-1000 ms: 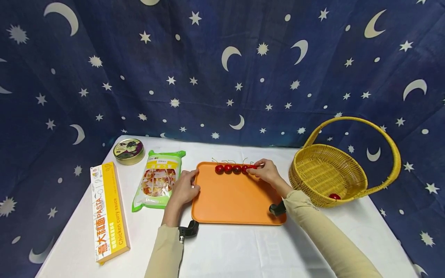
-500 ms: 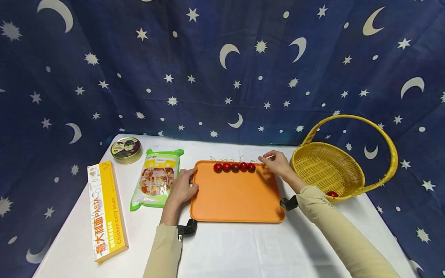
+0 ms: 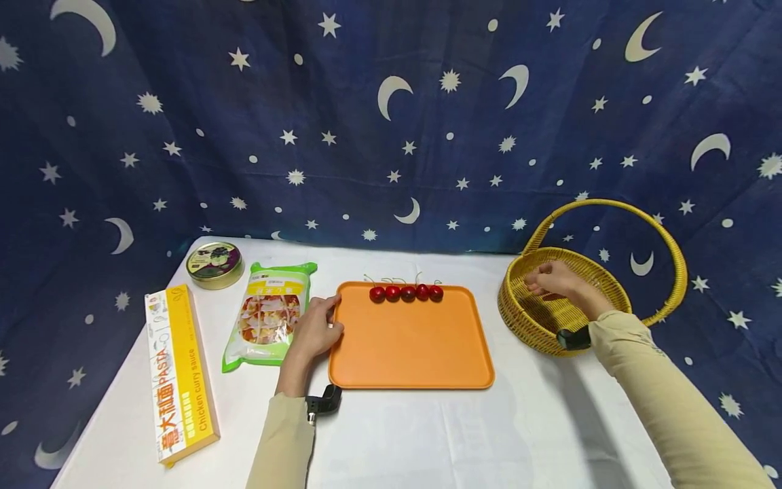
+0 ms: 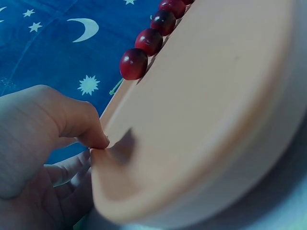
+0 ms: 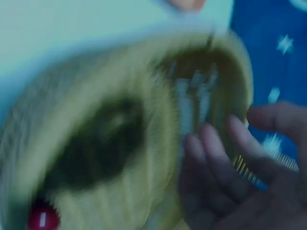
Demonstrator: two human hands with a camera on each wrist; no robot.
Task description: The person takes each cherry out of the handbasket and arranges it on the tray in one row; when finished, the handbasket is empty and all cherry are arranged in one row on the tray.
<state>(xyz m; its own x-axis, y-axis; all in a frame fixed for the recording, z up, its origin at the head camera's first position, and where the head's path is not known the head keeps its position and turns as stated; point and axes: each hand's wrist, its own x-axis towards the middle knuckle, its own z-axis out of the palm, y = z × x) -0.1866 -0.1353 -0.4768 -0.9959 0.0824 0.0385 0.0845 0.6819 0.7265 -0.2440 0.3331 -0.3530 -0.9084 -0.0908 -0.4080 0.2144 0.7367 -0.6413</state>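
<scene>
Several red cherries with stems (image 3: 407, 293) stand in a row along the far edge of an orange tray (image 3: 409, 346). My left hand (image 3: 314, 329) holds the tray's left rim; the left wrist view shows the thumb over the rim and other fingers outside it. Over the yellow wicker basket (image 3: 513, 309) reaches my right hand (image 3: 559, 280), its fingers loosely bent and holding nothing. One more cherry (image 5: 43, 218) lies inside the basket in the right wrist view, apart from the fingers; my arm hides it in the head view.
Left of the tray lies a green-edged food bag (image 3: 271, 316), with a yellow and white pasta box (image 3: 182, 373) further left. A round tin (image 3: 215, 265) stands at the back left. The basket's tall handle (image 3: 678, 272) arches up. Behind the table hangs a dark blue star-patterned cloth (image 3: 342, 102).
My right hand has let go of the rightmost cherry in the row and moved right, into the space over the basket. My left hand stays on the tray's rim.
</scene>
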